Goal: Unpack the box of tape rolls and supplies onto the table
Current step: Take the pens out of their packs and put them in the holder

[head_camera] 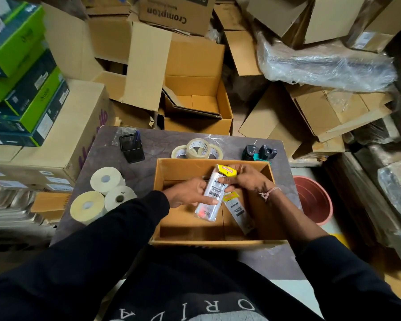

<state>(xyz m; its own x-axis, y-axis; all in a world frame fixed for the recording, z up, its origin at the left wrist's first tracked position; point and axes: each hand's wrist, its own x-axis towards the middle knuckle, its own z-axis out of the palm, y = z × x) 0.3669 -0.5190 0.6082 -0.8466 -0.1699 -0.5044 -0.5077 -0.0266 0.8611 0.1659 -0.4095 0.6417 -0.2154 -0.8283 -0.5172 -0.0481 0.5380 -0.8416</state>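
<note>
While over the box (pixel 162 195), both hands (pixel 243 179) grip 1 packet (pixel 212 198).

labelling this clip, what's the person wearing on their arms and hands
Both arms are in long black sleeves ending at the wrists. The left hand is bare, with no glove or jewellery visible. The right hand is bare too, with a thin pinkish knotted thread around its wrist.

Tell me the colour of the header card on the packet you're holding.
Yellow with red lettering, on the packet; seen in the head view.

Yellow-topped clear packet (pixel 214 193), tan box (pixel 169 172)
</note>
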